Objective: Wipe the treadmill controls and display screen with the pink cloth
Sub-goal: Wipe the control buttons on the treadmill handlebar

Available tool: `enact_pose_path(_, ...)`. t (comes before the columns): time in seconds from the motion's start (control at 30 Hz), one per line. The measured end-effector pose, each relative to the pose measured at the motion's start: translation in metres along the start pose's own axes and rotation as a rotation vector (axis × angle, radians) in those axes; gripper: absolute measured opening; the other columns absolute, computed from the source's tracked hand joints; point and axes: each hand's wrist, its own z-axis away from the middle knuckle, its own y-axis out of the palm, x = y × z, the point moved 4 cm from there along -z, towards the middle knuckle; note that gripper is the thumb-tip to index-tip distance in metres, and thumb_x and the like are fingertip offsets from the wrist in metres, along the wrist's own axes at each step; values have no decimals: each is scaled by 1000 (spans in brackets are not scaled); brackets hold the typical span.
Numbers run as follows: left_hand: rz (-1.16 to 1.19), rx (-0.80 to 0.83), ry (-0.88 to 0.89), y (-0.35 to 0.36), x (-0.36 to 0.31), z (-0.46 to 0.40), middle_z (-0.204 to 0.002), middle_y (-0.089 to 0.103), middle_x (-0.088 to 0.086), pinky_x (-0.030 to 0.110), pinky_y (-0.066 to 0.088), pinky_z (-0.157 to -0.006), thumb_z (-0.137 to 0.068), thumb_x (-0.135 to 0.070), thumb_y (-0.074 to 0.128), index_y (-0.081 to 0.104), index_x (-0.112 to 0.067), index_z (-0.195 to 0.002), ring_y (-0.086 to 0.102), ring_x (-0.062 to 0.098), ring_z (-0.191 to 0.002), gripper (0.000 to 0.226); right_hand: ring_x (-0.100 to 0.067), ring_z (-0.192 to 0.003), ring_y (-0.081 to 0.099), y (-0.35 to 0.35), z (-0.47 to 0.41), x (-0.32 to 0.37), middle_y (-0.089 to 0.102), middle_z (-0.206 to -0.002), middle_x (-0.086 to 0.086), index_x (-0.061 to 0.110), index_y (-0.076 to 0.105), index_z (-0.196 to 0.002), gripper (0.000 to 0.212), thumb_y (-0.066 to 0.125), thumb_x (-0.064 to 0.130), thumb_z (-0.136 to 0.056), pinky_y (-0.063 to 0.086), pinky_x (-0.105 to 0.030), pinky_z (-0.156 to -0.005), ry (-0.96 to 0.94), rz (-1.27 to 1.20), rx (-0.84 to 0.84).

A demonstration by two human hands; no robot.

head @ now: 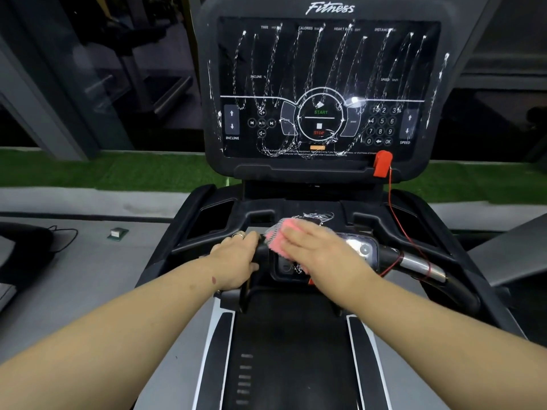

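Nearest, two bare forearms reaching over the treadmill belt (293, 359); left hand (236, 258) curled around the black handlebar (262, 250), ring showing, right hand (322, 247) laid flat with straight fingers pressing the pink cloth (273, 236) onto the lower control panel (288, 266), white streaks visible just past the cloth. Farther up, display screen (328, 84) covered in white zigzag foam lines across readouts, keypad and START/STOP ring, red safety clip (382, 163) at its lower right edge; judged early in the task, lower controls in hand, whole screen left to wipe.
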Motion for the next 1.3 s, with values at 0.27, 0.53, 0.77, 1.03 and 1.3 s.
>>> enact_pose_path(0.27, 10, -11, 2, -2, -2, 1, -126, 47, 3, 47, 42, -103, -97, -30, 63, 39, -27, -129, 49, 29, -123, 40, -26, -133, 55, -11, 30, -27, 72, -126, -5, 6, 77, -113, 36, 73, -3, -78, 29, -29, -123, -126, 48, 50)
enact_pose_path(0.53, 1, 2, -2, -2, -2, 1, -130, 47, 5, 49, 43, -104, -97, -31, 64, 38, -24, -131, 49, 30, -125, 43, -35, -144, 44, -1, 13, -4, 55, -149, -10, 8, 64, -137, 66, 68, -1, -72, 36, -47, -120, -76, 105, 131)
enact_pose_path(0.77, -11, -9, -4, 0, -2, 1, -116, 41, -2, 50, 44, -102, -98, -31, 63, 38, -26, -124, 49, 28, -121, 36, -24, -129, 56, -16, 19, -29, 67, -130, 1, 13, 74, -119, 42, 57, 3, -81, 37, -32, -118, -40, 30, 90)
enact_pose_path(1.03, 15, -1, -25, 2, 0, -1, -138, 46, 6, 50, 42, -107, -97, -33, 64, 39, -23, -137, 46, 31, -131, 49, -24, -137, 48, -4, -24, 9, 60, -139, 2, 20, 64, -131, 58, 33, 8, -84, 37, -37, -118, -68, -132, 142)
enact_pose_path(1.3, 33, -25, 3, 2, 2, 0, -124, 46, -1, 50, 42, -105, -97, -31, 64, 40, -28, -127, 48, 27, -122, 38, -19, -109, 62, -16, -8, -27, 69, -122, 7, 24, 70, -113, 58, 61, -13, -69, 52, -42, -102, 175, -210, 70)
